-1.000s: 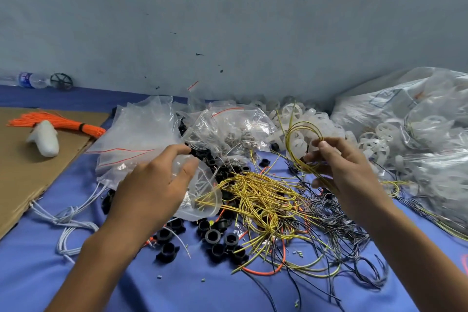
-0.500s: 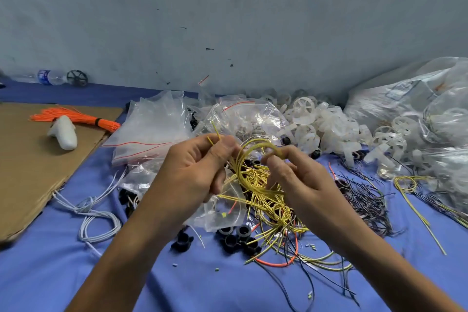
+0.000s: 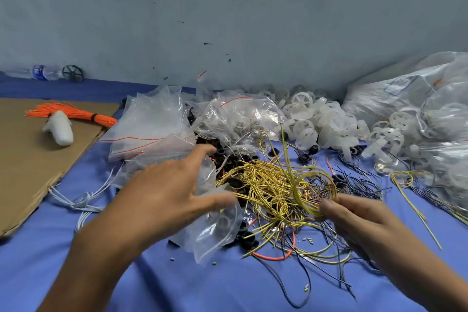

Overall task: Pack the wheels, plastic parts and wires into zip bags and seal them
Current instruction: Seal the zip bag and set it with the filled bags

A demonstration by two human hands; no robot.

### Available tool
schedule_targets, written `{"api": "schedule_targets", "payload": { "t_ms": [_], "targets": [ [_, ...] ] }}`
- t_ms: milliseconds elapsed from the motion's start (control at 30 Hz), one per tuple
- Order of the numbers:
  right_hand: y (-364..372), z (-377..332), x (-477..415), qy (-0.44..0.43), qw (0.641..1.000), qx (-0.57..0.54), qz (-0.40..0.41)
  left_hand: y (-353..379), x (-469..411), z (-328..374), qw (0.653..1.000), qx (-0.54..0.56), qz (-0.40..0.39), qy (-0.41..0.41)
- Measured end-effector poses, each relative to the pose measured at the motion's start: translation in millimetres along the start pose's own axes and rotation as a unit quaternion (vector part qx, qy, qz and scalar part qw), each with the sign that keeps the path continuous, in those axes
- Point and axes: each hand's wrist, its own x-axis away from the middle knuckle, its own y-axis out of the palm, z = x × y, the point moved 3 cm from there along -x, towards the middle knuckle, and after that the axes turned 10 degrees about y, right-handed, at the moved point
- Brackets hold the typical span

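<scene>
Both hands differ: right grip (image 3: 354, 213) pinches (seemingly) coiled yellow wires (image 3: 314, 185); left hand (image 3: 167, 192) spread, empty.

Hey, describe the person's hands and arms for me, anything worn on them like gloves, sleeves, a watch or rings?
Both are bare. The left hand and the right hand wear no gloves, and no rings show on the visible fingers. Both forearms are uncovered as far as the frame's lower edge, with no sleeve, watch or bracelet in view. The image is slightly motion-blurred, so very small details could be missed.
</scene>
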Motion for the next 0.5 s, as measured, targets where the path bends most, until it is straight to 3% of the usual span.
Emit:
{"api": "schedule_targets", "payload": {
  "t_ms": [67, 133, 267, 500],
  "targets": [
    [-1.5, 12.6, 5.8, 0.043, 0.999, 0.023, -0.014, 4.4, 4.4, 2.1, 0.993, -0.105, -0.056, -0.007],
    [5.6, 21.5, 9.6, 0.06, 0.994, 0.073, -0.059, 6.2, 3.5, 4.3, 0.987, -0.143, -0.063, -0.021],
    [31.5, 29.3, 8.4, 0.07, 0.968, 0.21, -0.118, 6.5, -2.8, 5.7, 0.993, -0.113, -0.025, -0.017],
    [87.3, -2.4, -11.3, -0.04, 0.933, 0.347, -0.089, 20.4, -7.5, 29.0, 0.994, -0.073, 0.03, 0.071]
  ]
}}
